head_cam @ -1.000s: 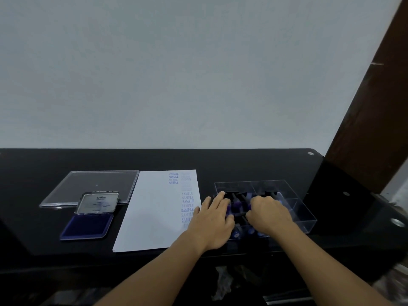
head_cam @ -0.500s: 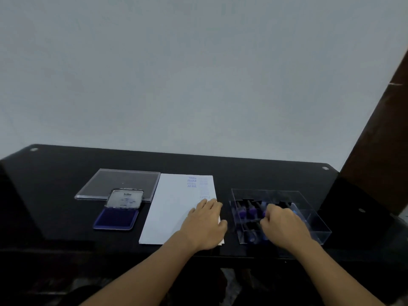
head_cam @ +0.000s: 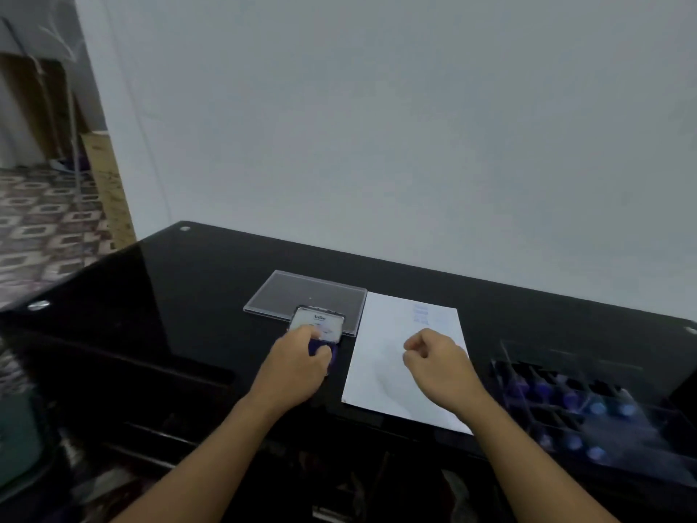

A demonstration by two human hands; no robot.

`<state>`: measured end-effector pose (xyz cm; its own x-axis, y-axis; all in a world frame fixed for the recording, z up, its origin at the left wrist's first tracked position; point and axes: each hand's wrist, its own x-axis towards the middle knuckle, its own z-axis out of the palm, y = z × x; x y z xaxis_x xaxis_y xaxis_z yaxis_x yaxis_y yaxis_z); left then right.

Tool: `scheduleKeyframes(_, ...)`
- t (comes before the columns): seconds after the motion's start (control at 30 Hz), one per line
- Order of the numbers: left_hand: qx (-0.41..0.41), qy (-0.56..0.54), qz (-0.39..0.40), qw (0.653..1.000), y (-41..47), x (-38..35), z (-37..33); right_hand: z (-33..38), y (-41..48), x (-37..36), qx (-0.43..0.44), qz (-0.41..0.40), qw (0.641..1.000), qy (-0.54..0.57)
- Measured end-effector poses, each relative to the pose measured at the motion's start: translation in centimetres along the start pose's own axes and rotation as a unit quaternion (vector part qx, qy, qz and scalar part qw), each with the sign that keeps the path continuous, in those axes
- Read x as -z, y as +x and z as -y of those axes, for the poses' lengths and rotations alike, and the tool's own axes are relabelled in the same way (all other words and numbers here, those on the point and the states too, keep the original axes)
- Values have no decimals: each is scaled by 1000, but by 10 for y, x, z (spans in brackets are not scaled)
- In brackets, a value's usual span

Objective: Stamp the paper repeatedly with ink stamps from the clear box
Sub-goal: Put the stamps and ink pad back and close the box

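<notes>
The white paper (head_cam: pixel 381 371) lies mid-table, with faint blue stamp marks near its far right corner. My right hand (head_cam: pixel 439 358) hovers over it with the fingers curled in and thumb pinched to forefinger; no stamp shows in it. My left hand (head_cam: pixel 298 358) sits on the blue ink pad (head_cam: pixel 322 349), fingers curled around its near part and covering most of it. The pad's open lid (head_cam: pixel 320 320) stands just beyond. The clear box (head_cam: pixel 528 371) with several blue-topped stamps (head_cam: pixel 599 409) is at the right, blurred.
A flat clear lid (head_cam: pixel 301 296) lies beyond the ink pad on the black glossy table (head_cam: pixel 169 296). A plain wall rises behind the table. To the left the table ends at a patterned floor (head_cam: pixel 45 228).
My view swung left. The left hand went from the paper's right edge to the ink pad. The right hand left the clear box and now hangs over the paper.
</notes>
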<state>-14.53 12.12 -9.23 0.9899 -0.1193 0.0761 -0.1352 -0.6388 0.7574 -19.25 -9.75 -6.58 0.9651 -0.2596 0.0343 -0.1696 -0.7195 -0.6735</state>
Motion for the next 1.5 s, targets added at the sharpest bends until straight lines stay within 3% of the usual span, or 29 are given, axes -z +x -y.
scheduleKeyframes(0.17, 85, -84, -64, 991, 27, 23, 38, 36, 25, -51, -72, 50, 985, 146)
scheduleKeyframes(0.37, 142, -174, -75, 972, 68, 22, 59, 62, 54, -87, -169, 36, 922, 346)
scheduleKeyframes(0.53, 168, -275, -37, 946, 85, 17, 61, 61, 64, -107, -211, 13, 890, 405)
scheduleKeyframes(0.67, 161, -260, 2, 952, 87, 14, 66, 55, 62, -111, -222, 15, 875, 430)
scheduleKeyframes(0.8, 144, -271, -5, 952, 87, 12, 69, 54, 62, -108, -210, 0, 856, 473)
scheduleKeyframes(0.97, 151, -359, -37, 920, 83, 21, 68, 46, 59, -119, -219, -67, 816, 531)
scheduleKeyframes(1.3, 145, -359, -49, 921, 82, 25, 79, 40, 58, -121, -213, -73, 841, 492)
scheduleKeyframes(1.4, 142, -330, -46, 932, 81, 23, 80, 42, 57, -122, -203, -59, 872, 442)
scheduleKeyframes(1.5, 131, -224, -48, 964, 80, 23, 83, 49, 53, -118, -159, -52, 919, 356)
